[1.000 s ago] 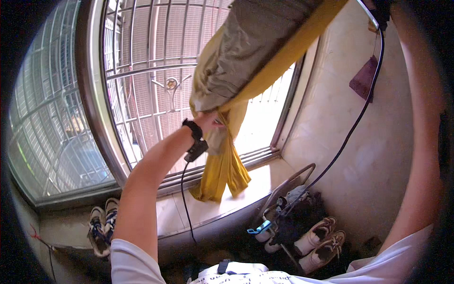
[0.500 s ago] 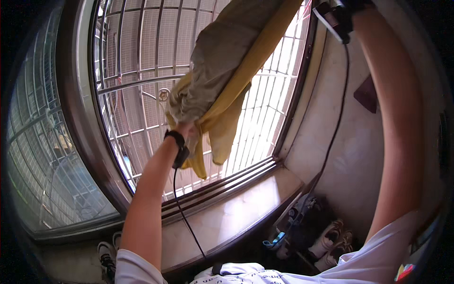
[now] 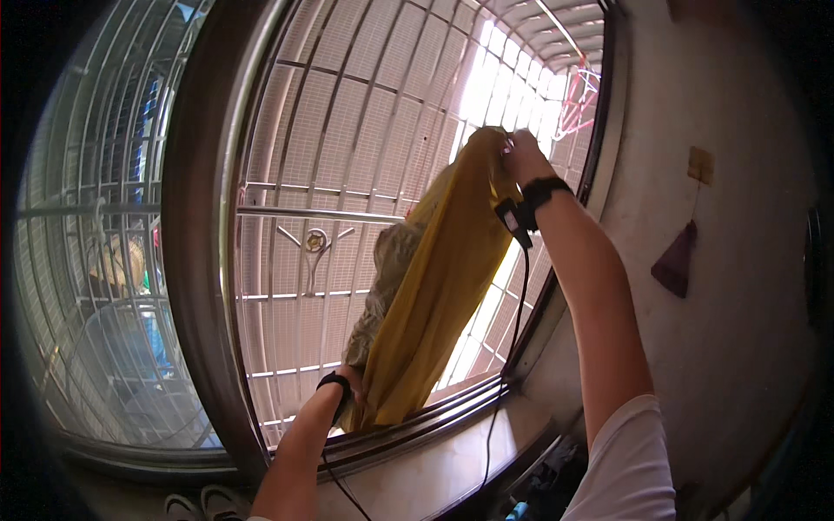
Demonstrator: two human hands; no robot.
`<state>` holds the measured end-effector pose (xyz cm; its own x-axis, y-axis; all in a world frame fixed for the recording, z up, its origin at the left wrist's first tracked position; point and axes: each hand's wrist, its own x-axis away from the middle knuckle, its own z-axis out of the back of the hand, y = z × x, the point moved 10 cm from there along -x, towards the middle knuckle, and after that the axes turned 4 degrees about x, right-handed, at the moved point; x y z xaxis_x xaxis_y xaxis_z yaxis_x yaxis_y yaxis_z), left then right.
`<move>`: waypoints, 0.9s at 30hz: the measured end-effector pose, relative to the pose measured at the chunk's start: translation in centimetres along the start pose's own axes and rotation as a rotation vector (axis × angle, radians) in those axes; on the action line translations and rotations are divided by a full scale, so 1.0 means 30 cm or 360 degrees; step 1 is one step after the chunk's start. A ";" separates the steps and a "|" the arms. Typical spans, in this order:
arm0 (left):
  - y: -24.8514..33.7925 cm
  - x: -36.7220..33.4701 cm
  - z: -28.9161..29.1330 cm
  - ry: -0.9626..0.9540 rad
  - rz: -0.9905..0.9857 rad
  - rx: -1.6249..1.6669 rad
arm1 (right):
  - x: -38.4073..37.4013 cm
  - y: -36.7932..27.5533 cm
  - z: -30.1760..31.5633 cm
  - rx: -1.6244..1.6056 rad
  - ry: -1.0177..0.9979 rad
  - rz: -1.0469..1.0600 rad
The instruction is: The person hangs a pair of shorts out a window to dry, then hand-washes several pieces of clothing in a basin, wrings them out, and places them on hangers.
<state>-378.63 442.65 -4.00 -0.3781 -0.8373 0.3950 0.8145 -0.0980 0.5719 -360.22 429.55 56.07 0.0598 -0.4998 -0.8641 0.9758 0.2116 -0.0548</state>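
Observation:
A long yellow cloth (image 3: 439, 286) with a greyish lining hangs stretched in front of the barred window (image 3: 347, 174). My right hand (image 3: 519, 154) grips its top end high up near the window's upper right. Lower down, close to the sill, my left hand (image 3: 354, 392) holds its bottom edge. Both wrists wear black bands with thin cables hanging from them.
A stone window sill (image 3: 434, 469) runs below the frame. A dark red pouch (image 3: 676, 260) hangs on the right wall (image 3: 738, 330). Shoes (image 3: 195, 505) lie low at the left, and more dark items (image 3: 547, 486) sit below the sill at the right.
The view has tilted further up toward the window. My left hand has dropped to the cloth's lower edge and my right hand has come in to its top, stretching the cloth out lengthwise.

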 end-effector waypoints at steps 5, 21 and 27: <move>-0.179 -0.066 0.072 0.0259 0.0403 -0.0241 | 0.114 0.058 -0.146 -0.0626 -0.0207 -0.0146; 0.268 0.145 0.448 0.0996 -0.0744 0.1721 | 0.499 0.324 -0.926 -0.1837 -0.0903 -0.0980; 0.468 0.172 0.350 0.0863 -0.1006 0.1952 | 0.487 0.484 -1.147 -0.2412 -0.0988 -0.1513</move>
<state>-373.76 442.61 13.62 -0.0887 -0.9507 -0.2971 -0.3937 -0.2405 0.8872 -352.42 454.25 25.44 0.0809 -0.9964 -0.0272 -0.2362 0.0073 -0.9717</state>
